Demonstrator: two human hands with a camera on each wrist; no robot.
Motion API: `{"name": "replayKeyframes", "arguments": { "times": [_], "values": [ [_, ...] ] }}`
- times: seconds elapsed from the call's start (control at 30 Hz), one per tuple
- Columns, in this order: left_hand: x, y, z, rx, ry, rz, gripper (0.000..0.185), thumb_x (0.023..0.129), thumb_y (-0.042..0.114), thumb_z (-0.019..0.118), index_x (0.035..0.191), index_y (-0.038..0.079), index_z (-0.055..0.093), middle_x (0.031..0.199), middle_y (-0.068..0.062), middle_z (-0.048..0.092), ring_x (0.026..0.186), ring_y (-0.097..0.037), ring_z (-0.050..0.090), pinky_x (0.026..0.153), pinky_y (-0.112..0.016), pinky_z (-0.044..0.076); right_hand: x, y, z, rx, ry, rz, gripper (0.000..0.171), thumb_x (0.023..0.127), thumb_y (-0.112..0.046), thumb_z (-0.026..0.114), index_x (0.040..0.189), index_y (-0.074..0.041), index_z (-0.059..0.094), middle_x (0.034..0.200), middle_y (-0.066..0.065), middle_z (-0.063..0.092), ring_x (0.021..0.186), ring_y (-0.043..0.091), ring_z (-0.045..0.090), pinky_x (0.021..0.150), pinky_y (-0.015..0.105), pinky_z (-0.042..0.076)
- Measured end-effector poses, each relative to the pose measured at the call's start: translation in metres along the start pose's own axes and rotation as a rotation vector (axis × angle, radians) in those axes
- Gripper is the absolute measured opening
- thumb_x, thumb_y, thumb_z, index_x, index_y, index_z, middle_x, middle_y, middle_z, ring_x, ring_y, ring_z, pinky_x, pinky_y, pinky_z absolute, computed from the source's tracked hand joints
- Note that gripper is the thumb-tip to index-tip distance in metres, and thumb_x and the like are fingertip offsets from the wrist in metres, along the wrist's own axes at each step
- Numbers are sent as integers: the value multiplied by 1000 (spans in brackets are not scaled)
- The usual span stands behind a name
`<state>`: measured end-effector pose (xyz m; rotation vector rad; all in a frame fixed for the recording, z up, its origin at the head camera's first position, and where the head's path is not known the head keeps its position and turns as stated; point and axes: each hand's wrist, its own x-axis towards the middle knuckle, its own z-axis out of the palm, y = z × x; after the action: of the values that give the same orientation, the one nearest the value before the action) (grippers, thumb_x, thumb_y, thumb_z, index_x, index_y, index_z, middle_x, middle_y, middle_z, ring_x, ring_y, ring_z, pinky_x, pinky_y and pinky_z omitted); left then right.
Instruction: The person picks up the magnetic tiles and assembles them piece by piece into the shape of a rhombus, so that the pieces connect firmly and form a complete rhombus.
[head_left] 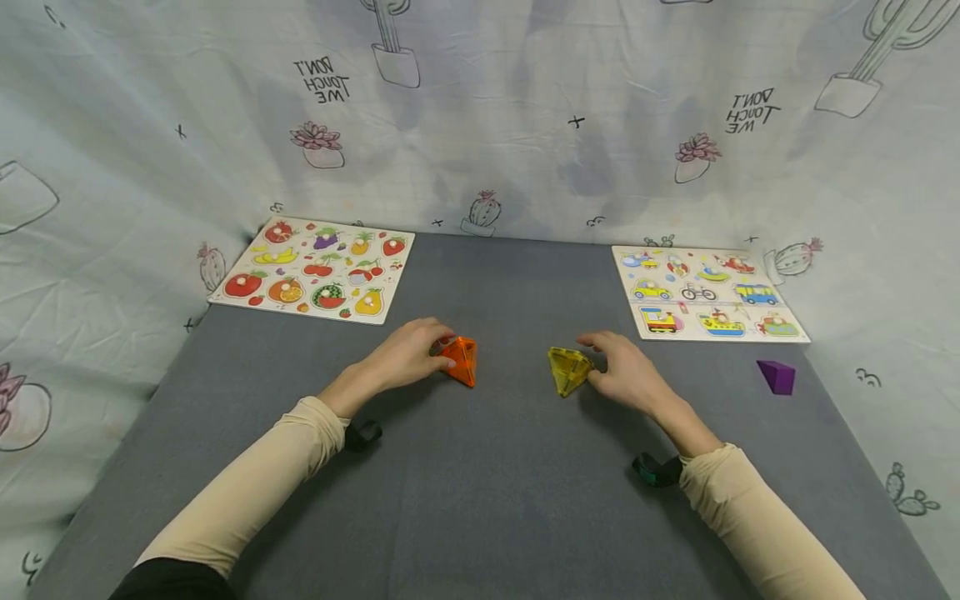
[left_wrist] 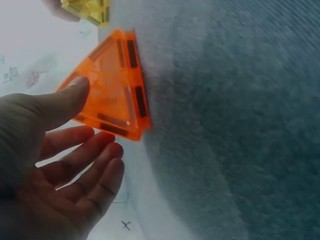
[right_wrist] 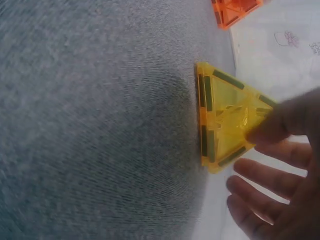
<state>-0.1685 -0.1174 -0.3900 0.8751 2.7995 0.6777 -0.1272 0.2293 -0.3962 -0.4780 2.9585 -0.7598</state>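
A see-through orange pyramid of magnetic tiles point(head_left: 462, 362) rests on the grey table, with dark magnet strips along its edges. My left hand point(head_left: 411, 354) pinches it from the left. In the left wrist view the thumb point(left_wrist: 75, 95) lies over one orange face, the fingers at the far side. To the right sits a yellow magnetic-tile pyramid point(right_wrist: 225, 120), also see-through. My right hand point(head_left: 626, 371) pinches this one from its right side. In the right wrist view the thumb overlaps the upper part, and the other fingers are spread loosely below.
A fruit puzzle board point(head_left: 318, 268) lies at the back left, a vehicle puzzle board point(head_left: 705, 292) at the back right. Near the right edge is a purple block point(head_left: 780, 378). A printed curtain point(head_left: 510, 117) hangs behind the table point(head_left: 495, 500).
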Motion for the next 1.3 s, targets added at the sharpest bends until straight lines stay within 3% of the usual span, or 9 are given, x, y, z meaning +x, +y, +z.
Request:
{"name": "replayKeyframes", "arguments": {
  "times": [0.2, 0.4, 0.6, 0.9, 1.3],
  "values": [
    [1, -7, 6, 0, -28, 38, 40, 87, 22, 75, 121, 3, 67, 113, -12, 67, 100, -24, 63, 88, -41, 51, -1, 1, 4, -33, -40, -64, 48, 83, -9, 68, 129, 0, 60, 127, 20, 63, 113, 37, 60, 95, 54, 48],
    [1, -7, 10, -13, -12, 55, 35, 88, 19, 73, 119, 3, 68, 107, -11, 68, 94, -21, 62, 84, -39, 51, -1, 0, 5, -61, -40, -77, 47, 84, -13, 72, 128, 0, 61, 124, 20, 65, 110, 36, 61, 93, 54, 48],
    [2, -2, 12, -23, -7, 92, 33, 88, 18, 73, 117, 2, 68, 104, -11, 69, 88, -19, 61, 78, -36, 50, -1, -1, 5, -59, -32, -99, 47, 83, -15, 75, 126, -1, 62, 121, 19, 66, 106, 33, 63, 90, 51, 50],
    [4, 7, 19, -30, -13, 109, 31, 88, 20, 73, 115, 4, 69, 103, -9, 69, 89, -19, 61, 80, -36, 51, 0, -4, 9, -50, -37, -126, 46, 83, -16, 77, 124, -2, 63, 117, 16, 68, 101, 29, 65, 86, 48, 52],
    [6, 17, 27, -14, -17, 129, 32, 89, 23, 73, 115, 5, 69, 99, -7, 68, 81, -15, 59, 74, -32, 49, 2, -15, 17, -42, -31, -154, 45, 81, -18, 79, 122, -3, 65, 114, 14, 69, 98, 26, 65, 85, 46, 52]
  ]
}}
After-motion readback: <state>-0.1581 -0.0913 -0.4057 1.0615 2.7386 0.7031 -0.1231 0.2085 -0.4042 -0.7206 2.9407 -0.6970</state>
